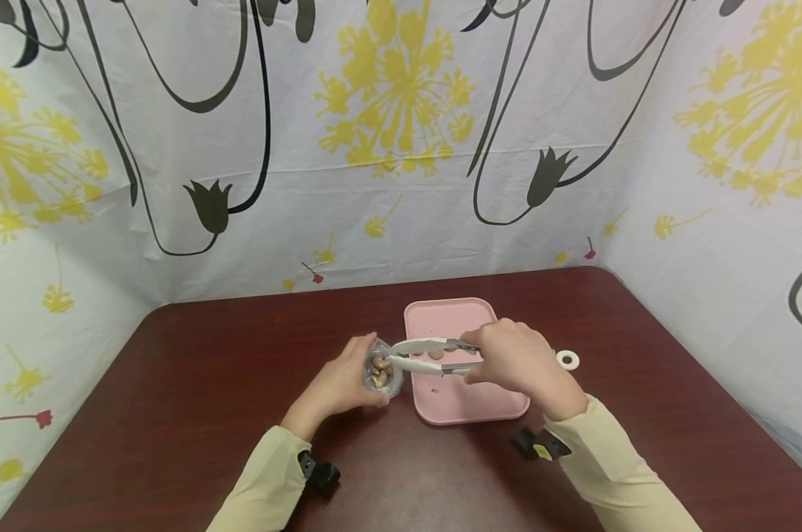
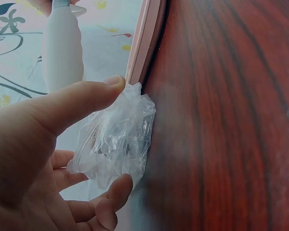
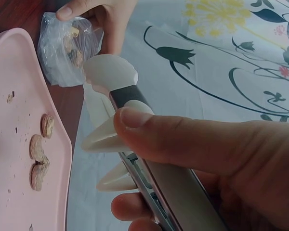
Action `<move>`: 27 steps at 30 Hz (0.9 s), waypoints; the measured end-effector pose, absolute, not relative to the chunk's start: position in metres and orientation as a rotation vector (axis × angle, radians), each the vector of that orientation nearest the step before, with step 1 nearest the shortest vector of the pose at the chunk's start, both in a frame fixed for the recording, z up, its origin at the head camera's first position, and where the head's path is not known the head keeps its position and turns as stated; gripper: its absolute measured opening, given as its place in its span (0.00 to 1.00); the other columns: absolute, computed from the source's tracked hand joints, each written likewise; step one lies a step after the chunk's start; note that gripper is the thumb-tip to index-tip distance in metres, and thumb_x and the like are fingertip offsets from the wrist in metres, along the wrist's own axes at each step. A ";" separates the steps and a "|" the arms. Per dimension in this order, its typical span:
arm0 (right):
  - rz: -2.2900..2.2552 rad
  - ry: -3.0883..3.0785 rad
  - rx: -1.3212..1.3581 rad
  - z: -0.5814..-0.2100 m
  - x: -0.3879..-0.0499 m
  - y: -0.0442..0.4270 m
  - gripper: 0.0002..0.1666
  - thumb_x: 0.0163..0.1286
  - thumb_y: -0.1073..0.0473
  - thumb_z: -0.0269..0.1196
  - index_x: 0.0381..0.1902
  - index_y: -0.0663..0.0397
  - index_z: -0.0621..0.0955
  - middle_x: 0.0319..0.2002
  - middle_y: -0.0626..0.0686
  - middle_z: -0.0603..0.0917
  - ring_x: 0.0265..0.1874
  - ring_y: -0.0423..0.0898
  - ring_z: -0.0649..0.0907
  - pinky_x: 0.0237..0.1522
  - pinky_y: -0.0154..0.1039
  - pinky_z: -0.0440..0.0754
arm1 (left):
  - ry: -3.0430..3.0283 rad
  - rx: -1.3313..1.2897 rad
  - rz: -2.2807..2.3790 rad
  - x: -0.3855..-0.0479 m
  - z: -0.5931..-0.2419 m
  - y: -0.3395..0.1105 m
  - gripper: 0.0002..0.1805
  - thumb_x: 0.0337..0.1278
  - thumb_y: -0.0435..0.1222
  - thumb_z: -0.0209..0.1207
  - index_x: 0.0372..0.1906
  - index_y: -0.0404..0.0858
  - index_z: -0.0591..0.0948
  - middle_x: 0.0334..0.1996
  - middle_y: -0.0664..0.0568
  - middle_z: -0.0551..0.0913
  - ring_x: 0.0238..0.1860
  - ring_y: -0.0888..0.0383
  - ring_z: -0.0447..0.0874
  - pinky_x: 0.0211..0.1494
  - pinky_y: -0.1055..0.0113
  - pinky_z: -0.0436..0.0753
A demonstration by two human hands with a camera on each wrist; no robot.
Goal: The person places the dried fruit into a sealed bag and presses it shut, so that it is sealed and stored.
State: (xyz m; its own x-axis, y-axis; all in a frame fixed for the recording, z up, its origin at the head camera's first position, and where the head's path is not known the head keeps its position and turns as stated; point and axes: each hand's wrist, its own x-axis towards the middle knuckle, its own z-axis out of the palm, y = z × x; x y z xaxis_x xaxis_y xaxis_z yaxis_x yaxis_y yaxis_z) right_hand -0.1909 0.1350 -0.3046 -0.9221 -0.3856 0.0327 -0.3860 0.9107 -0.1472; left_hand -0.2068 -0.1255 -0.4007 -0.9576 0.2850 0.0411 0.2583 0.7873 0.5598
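Note:
My left hand (image 1: 337,383) holds a clear plastic bag (image 2: 118,139) with its thumb and fingers around the sides. Several brown cashews (image 1: 379,369) show through the bag's open top. In my right hand (image 1: 517,362) is a pair of metal tongs with white tips (image 1: 422,345), gripped by the handles. The tips reach the bag's mouth and stand a little apart; whether they hold a cashew cannot be told. Several more cashews (image 3: 37,148) lie on the pink tray (image 1: 467,406) beneath the tongs, among small dark crumbs.
The tray stands on a dark red wooden table (image 1: 241,384), just right of the bag. A white ring (image 1: 568,360) shows past my right hand, at the tongs' rear. Flower-printed white cloth (image 1: 387,222) hangs behind the table and at both sides.

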 end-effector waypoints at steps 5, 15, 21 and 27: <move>0.243 -3.058 0.611 -0.305 -0.191 0.142 0.13 0.43 0.52 0.74 0.27 0.39 0.80 0.16 0.43 0.73 0.19 0.43 0.72 0.19 0.39 0.67 | 2.925 0.441 0.910 -0.207 -0.401 -0.125 0.58 0.32 0.45 0.76 0.73 0.40 0.57 0.68 0.47 0.64 0.53 0.48 0.77 0.53 0.50 0.77; 0.248 -3.079 0.565 -0.306 -0.192 0.154 0.13 0.44 0.53 0.74 0.27 0.40 0.81 0.20 0.42 0.77 0.20 0.43 0.74 0.20 0.40 0.69 | 2.918 0.438 0.922 -0.208 -0.403 -0.126 0.59 0.32 0.45 0.76 0.73 0.40 0.57 0.68 0.47 0.64 0.53 0.48 0.76 0.54 0.50 0.77; 0.259 -3.079 0.542 -0.308 -0.193 0.162 0.11 0.44 0.54 0.72 0.25 0.40 0.80 0.20 0.42 0.77 0.20 0.43 0.73 0.19 0.39 0.68 | 2.925 0.449 0.922 -0.208 -0.405 -0.126 0.59 0.31 0.45 0.76 0.73 0.40 0.57 0.68 0.46 0.64 0.54 0.48 0.76 0.55 0.50 0.77; 0.282 -3.101 0.494 -0.309 -0.195 0.172 0.11 0.44 0.53 0.72 0.28 0.39 0.82 0.21 0.43 0.77 0.22 0.44 0.74 0.21 0.40 0.68 | 2.934 0.460 0.914 -0.208 -0.403 -0.126 0.59 0.31 0.45 0.76 0.73 0.40 0.57 0.68 0.46 0.64 0.54 0.48 0.76 0.55 0.50 0.77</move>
